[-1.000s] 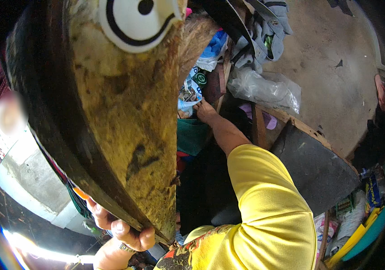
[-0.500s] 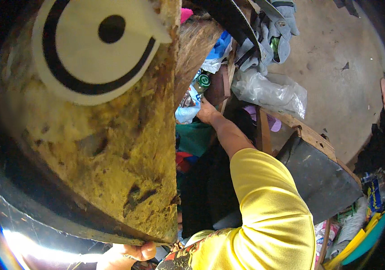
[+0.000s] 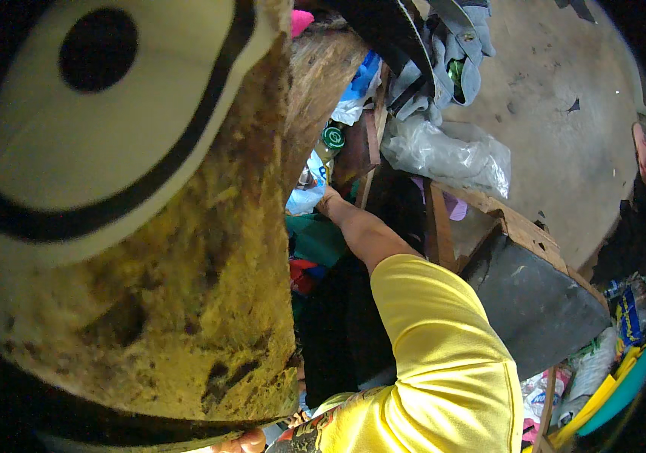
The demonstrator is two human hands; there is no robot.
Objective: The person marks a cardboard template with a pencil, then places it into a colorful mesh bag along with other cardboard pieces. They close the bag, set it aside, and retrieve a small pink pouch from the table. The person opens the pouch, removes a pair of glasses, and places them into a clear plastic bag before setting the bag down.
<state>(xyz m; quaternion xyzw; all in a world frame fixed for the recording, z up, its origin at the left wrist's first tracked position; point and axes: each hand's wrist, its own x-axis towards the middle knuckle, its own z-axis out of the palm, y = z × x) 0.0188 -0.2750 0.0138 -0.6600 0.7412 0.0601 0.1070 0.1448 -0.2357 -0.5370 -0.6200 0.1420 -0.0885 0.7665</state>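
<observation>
A large, worn yellow-brown panel with a cream and black round design fills the left side, very close. At its bottom edge my left hand shows only a few fingers, curled against the edge. My right arm, in a yellow sleeve, reaches past the panel. My right hand is at a blue-and-white plastic bag, its fingers mostly hidden. Just above that hand stands a jar or bottle with a green lid. Green cloth lies below the bag.
Clear plastic sheeting lies right of a brown wooden piece. Grey cloth with straps sits at the top. A dark board with a wooden edge stands right of my arm. Packets and yellow and teal items crowd the lower right.
The panel looms larger and its round design has shifted left and down. My right hand appears slightly lower and further left, still by the bag. Less of my left hand shows.
</observation>
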